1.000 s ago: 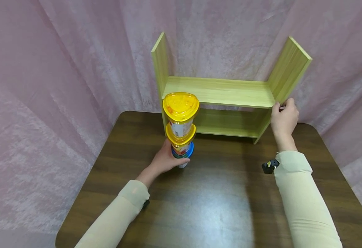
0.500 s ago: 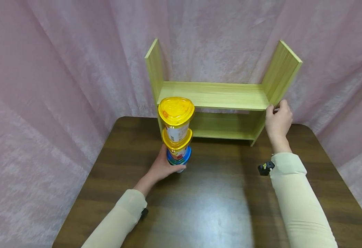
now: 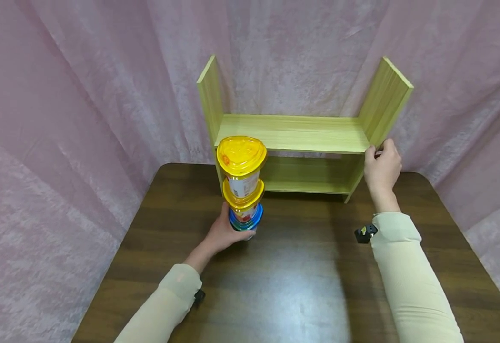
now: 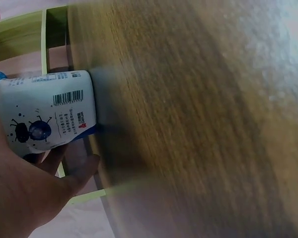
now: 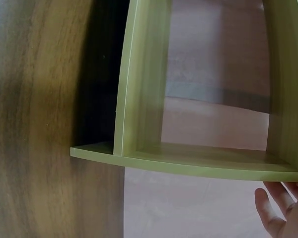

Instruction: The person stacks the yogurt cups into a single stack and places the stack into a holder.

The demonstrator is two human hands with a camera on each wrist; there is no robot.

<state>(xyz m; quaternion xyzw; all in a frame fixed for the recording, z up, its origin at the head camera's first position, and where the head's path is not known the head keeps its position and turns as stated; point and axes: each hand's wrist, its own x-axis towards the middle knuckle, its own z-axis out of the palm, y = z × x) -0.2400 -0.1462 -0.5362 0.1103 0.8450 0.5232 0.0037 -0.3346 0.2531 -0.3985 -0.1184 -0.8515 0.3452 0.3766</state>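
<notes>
A stack of three lidded cups stands at the left front of a pale wooden desktop shelf [image 3: 293,133]. Yellow lids cover the top cup [image 3: 242,186] and the middle cup [image 3: 245,214]; the bottom cup [image 4: 49,109] has a blue lid. In the left wrist view its white side shows a barcode and blueberry cartoons, the base close to the tabletop. My left hand [image 3: 224,233] grips this bottom cup, thumb across its front. At the shelf's right side panel, my right hand [image 3: 383,166] holds the front edge around middle-board height. In the right wrist view some fingers [image 5: 278,198] lie along its outer face.
A brown wooden table [image 3: 284,276] with rounded back corners bears everything. Pink velvet curtain [image 3: 297,57] hangs behind and at both sides. The shelf has two tall upright side panels and an open back. A small black camera [image 3: 365,233] sits at the right cuff.
The whole head view has shifted, so shelf, cups and hands all appear slightly lower and further left. Both hands keep their holds.
</notes>
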